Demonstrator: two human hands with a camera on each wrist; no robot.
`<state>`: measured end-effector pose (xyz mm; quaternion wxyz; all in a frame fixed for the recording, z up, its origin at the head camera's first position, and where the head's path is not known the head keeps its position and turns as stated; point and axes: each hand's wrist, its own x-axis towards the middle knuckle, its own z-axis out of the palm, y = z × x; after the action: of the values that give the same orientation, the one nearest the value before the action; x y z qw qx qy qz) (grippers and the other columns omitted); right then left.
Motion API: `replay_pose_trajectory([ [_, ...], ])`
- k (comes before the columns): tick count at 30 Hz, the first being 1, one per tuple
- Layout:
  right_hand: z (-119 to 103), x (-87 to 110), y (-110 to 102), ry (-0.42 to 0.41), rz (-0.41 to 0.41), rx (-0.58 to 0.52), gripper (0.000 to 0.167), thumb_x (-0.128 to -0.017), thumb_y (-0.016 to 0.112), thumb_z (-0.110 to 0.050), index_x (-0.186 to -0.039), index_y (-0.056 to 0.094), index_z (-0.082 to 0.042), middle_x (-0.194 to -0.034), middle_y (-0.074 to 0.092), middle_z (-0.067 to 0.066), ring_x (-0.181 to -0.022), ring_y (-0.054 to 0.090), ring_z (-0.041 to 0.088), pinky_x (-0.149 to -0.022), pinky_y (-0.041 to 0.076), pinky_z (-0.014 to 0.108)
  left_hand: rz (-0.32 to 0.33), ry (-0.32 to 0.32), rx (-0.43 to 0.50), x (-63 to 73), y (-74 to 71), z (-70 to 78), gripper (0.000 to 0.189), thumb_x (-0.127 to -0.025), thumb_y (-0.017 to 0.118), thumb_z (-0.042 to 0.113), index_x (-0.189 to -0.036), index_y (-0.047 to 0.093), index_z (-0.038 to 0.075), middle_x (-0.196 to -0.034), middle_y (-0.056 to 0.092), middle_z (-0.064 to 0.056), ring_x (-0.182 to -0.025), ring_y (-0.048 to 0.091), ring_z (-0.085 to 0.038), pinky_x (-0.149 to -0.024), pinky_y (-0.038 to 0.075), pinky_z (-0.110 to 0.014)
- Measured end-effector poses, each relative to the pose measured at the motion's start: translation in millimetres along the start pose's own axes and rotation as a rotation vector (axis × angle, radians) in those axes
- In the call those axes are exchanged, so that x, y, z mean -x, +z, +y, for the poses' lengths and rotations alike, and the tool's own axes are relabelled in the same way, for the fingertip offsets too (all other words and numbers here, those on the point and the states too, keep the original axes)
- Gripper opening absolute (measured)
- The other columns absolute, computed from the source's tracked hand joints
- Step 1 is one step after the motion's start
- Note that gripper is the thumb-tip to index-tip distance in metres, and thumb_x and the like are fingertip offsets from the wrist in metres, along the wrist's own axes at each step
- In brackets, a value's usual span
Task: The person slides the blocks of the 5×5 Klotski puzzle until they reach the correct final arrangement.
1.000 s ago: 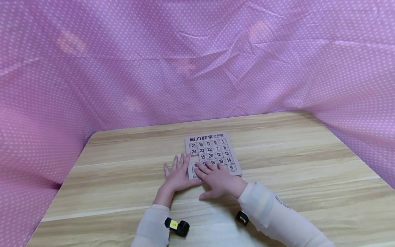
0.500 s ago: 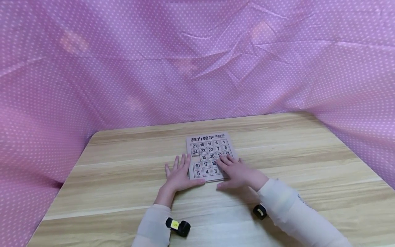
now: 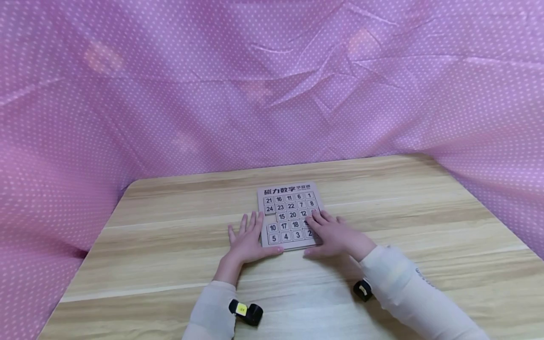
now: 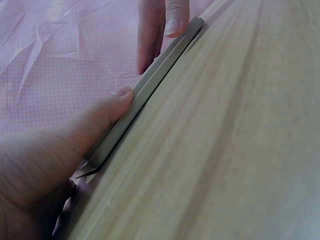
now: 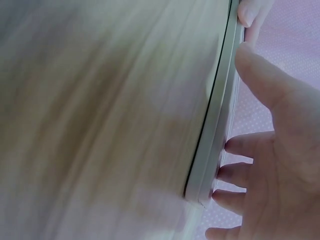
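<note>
A number slide puzzle [image 3: 290, 243] lies flat on the wooden table, its tiles in rows with a gap left of tile 15. My left hand [image 3: 246, 244] is spread at its left side, and the thumb rests along the near edge; in the left wrist view that thumb [image 4: 112, 107] touches the puzzle's side. Straight fingers of my right hand [image 3: 337, 236] lie over the lower right tiles, hiding several numbers. From the right wrist, the right fingertips [image 5: 227, 172] show at the board's face, with the thumb [image 5: 260, 75] by the near edge. Neither hand grips anything.
The wooden table [image 3: 161, 245] extends around the puzzle on all sides. Pink dotted cloth [image 3: 255, 94] hangs behind and at both sides. Black wrist devices [image 3: 246, 311] sit on the light sleeves [image 3: 210, 309].
My right hand has slid right across the puzzle, off the lower left tiles to its lower right side, uncovering 10, 17, 5, 4 and 3. The left hand has stayed nearly still.
</note>
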<state>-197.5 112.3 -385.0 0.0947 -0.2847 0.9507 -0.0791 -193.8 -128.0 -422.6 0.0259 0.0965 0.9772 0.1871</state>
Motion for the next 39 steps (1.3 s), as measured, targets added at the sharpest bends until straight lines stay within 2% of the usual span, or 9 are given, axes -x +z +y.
replay_pose_trajectory([
  [11,-13,-6.6,3,-0.03,0.012,0.039,0.092,-0.07,0.05,-0.066,-0.137,0.023,-0.008,-0.14,0.015,0.017,-0.125,0.011,0.036,-0.093,0.014,0.059,-0.004,0.006,-0.011,-1.0,2.4,0.3,0.116,-0.052,0.047,0.081,-0.14,0.008,0.014,-0.142,0.006,-0.01,-0.128,-0.003,-0.029,-0.093,-0.012,-0.055],
  [23,-18,-5.0,1,-0.037,0.005,0.02,0.089,-0.072,0.052,-0.062,-0.137,0.023,-0.008,-0.14,0.015,0.018,-0.125,0.009,0.036,-0.093,0.012,0.059,-0.008,0.006,-0.01,-1.8,3.6,2.0,0.115,-0.053,0.047,0.08,-0.14,0.008,0.015,-0.142,0.006,-0.009,-0.128,-0.003,-0.029,-0.093,-0.011,-0.056],
  [29,-15,10.0,0,-0.023,-0.017,-0.019,0.086,-0.074,0.054,-0.057,-0.136,0.024,-0.006,-0.14,0.014,0.018,-0.125,0.009,0.038,-0.093,0.012,0.06,-0.013,0.008,-0.002,-2.1,4.7,1.6,0.117,-0.052,0.047,0.081,-0.14,0.007,0.016,-0.142,0.005,-0.009,-0.128,-0.004,-0.028,-0.093,-0.012,-0.056],
  [34,-11,28.5,2,-0.026,-0.025,0.004,0.09,-0.072,0.054,-0.059,-0.135,0.024,-0.002,-0.139,0.016,0.019,-0.125,0.01,0.039,-0.091,0.015,0.061,-0.013,0.004,-0.02,-2.0,4.0,0.4,0.116,-0.052,0.046,0.081,-0.14,0.005,0.016,-0.142,0.005,-0.009,-0.128,-0.003,-0.028,-0.093,-0.011,-0.056],
  [39,-8,38.1,7,-0.042,-0.015,0.02,0.093,-0.071,0.053,-0.061,-0.135,0.024,0.0,-0.14,0.016,0.018,-0.124,0.011,0.039,-0.091,0.015,0.061,-0.014,-0.004,-0.023,-2.1,2.2,0.3,0.116,-0.053,0.047,0.08,-0.139,0.005,0.017,-0.142,0.004,-0.008,-0.128,-0.003,-0.028,-0.093,-0.011,-0.056],
])
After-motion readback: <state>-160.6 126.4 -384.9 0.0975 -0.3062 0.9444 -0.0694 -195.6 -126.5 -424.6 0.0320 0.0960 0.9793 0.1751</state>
